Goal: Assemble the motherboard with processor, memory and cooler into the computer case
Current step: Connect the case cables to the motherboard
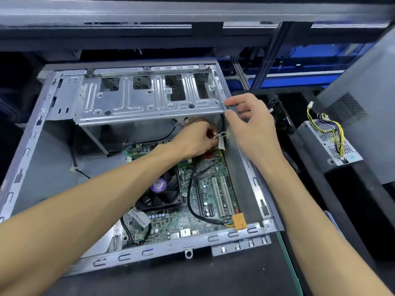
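Observation:
An open grey computer case (42,163) lies flat on the bench. A green motherboard (215,189) sits inside it at the lower right, with a black cooler fan (162,193) bearing a purple label on it. My left hand (196,139) reaches deep into the case and pinches a white-tagged cable (221,138) near the right wall. My right hand (250,122) grips the right end of the raised metal drive bracket (149,101) between thumb and fingers. A black cable with an orange connector (239,221) loops across the board.
A grey power supply (333,137) with yellow and purple wires stands on black foam to the right. A grey case panel (367,82) leans behind it. A dark shelf frame runs along the back. A black mat covers the bench in front.

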Motion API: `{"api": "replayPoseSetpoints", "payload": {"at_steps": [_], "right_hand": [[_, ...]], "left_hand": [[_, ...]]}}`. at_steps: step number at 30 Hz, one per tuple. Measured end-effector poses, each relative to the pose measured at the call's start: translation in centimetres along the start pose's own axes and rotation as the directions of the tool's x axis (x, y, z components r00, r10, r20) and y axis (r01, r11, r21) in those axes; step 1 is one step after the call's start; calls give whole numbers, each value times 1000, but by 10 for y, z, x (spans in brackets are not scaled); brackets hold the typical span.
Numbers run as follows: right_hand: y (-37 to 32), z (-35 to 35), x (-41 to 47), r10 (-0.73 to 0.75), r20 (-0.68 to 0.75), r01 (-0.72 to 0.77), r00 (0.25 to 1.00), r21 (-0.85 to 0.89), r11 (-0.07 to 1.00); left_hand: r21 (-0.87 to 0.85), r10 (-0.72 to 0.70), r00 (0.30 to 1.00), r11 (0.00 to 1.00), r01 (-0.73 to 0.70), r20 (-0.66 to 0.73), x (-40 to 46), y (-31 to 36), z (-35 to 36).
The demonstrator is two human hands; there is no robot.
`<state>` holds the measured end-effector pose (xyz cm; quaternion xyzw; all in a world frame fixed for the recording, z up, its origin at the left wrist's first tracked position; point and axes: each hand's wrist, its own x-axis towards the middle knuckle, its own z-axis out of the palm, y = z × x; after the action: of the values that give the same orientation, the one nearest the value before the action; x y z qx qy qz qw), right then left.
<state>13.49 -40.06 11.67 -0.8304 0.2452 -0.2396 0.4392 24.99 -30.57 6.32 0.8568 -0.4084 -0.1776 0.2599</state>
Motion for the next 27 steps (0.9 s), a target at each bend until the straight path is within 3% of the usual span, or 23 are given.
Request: {"api": "replayPoseSetpoints", "payload": {"at_steps": [14,21,27], "right_hand": [[0,0,1,-14,-8,14,1000,-25,1000],[0,-1,2,-4,-2,4,1000,-31,1000],[-1,0,3,2,2,-2,1000,-37,999]], "left_hand": [[31,13,999,999,-12,-31,9,1,5],[36,-5,996,999,2,85,13,1,-3],[25,18,998,999,-20,64,11,-1,1]]}}
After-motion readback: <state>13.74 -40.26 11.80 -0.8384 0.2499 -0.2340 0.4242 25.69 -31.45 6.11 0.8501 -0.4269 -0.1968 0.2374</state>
